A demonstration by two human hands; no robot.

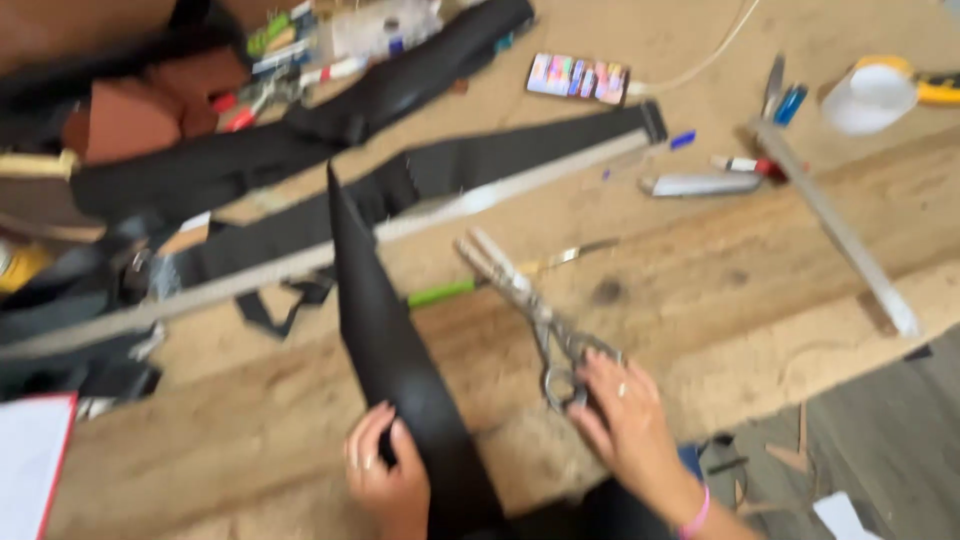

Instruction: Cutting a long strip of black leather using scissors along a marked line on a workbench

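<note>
My left hand [385, 470] grips the lower part of a long black leather strip [385, 330] that rises to a point toward the bench's middle. My right hand [625, 415] has its fingers in the handles of large metal shears [520, 300], whose blades lie open on the wooden workbench [720, 290], pointing away to the upper left. The blades rest just right of the strip, apart from it. The frame is motion-blurred.
A long metal ruler [330, 255] and black straps [480, 165] cross the bench behind. A phone [578, 78], pens, a knife [700, 184], a second metal bar [840, 235], a white tape roll [872, 95] and a green-handled tool [445, 292] lie about. Leather pieces pile at left.
</note>
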